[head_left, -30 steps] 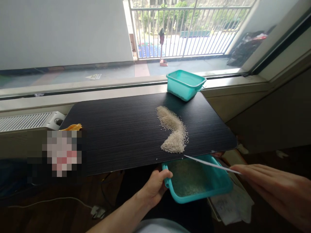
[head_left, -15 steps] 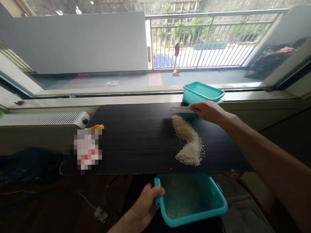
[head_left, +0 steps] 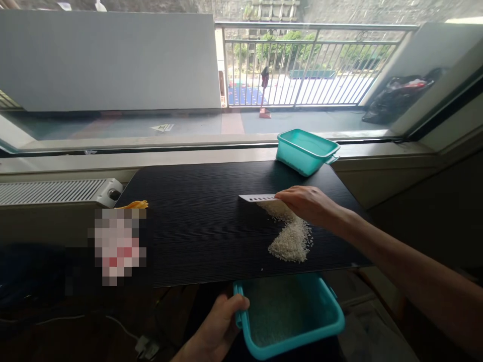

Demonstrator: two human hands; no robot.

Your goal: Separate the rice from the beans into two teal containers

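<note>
A pile of white rice grains (head_left: 290,242) lies in a bent band on the dark table (head_left: 196,226). My right hand (head_left: 307,202) grips one end of a flat white slotted scraper (head_left: 257,198). The scraper stands across the far end of the rice and covers part of it. Below the table's near edge, my left hand (head_left: 222,317) is closed on the left rim of a turquoise plastic tub (head_left: 298,345), thumb over the top. The tub's mouth faces up under the edge, with a pale layer at its bottom that I cannot make out clearly.
A second turquoise tub (head_left: 298,156) stands at the table's far right corner by the window sill. A blurred-out white and red item (head_left: 118,246) with a yellow piece sits at the left end. Beyond are a white radiator (head_left: 56,193) and a power strip (head_left: 146,348) on the floor.
My right hand has brought the scraper nearer along the far part of the rice, shortening the band. The left hand still holds the tub. The whole view has shifted slightly.
</note>
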